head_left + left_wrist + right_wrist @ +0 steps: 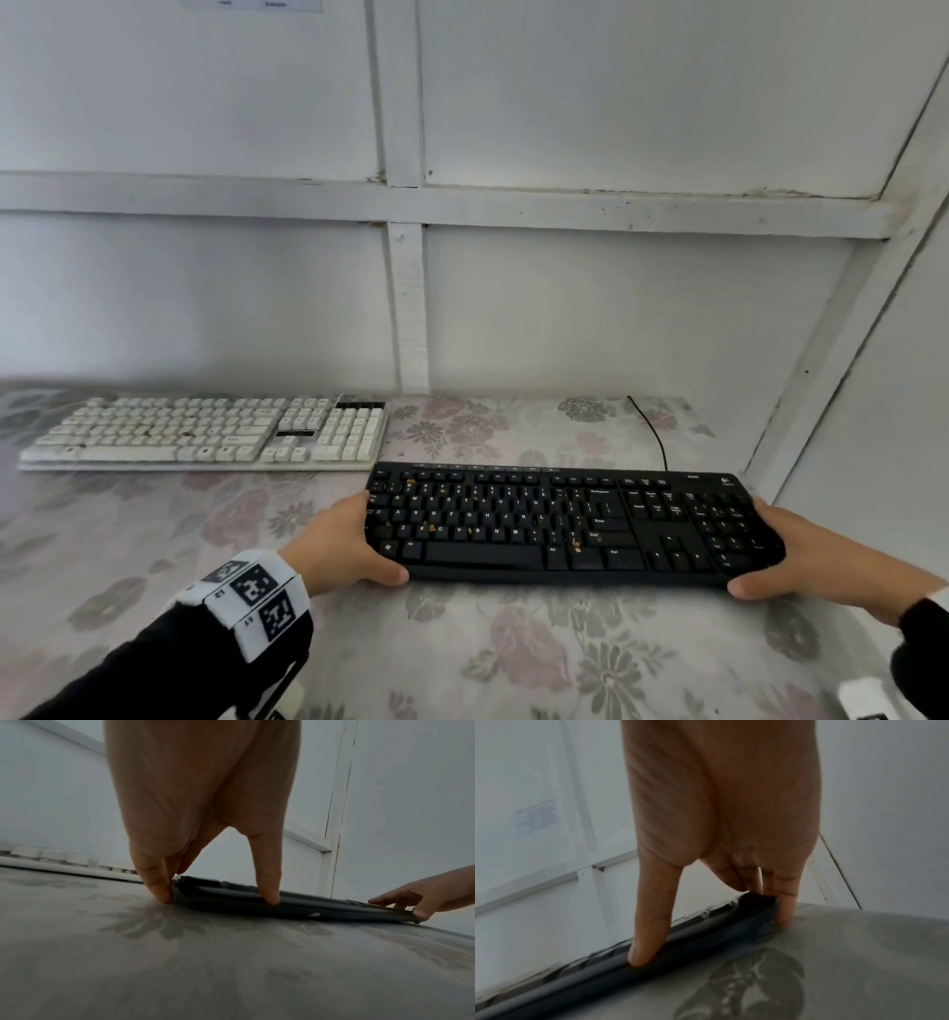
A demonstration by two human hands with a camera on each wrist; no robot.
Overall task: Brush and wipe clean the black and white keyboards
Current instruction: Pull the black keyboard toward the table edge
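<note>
A black keyboard [565, 524] with orange crumbs between its keys lies on the flowered tablecloth [462, 658]. My left hand [344, 545] grips its left end, thumb on the front edge, fingers round the side. My right hand [801, 555] grips its right end the same way. In the left wrist view the left hand [218, 898] holds the black keyboard [295, 906], which sits slightly tilted on the cloth. In the right wrist view the right hand [706, 939] holds the black keyboard's [680, 959] corner. A white keyboard [205, 431], stained and crumbed, lies at the back left.
A black cable [652, 431] runs from the black keyboard back toward the white panelled wall [616, 308]. A side wall [873, 411] stands close on the right. A small white object [868, 696] sits at the table's front right.
</note>
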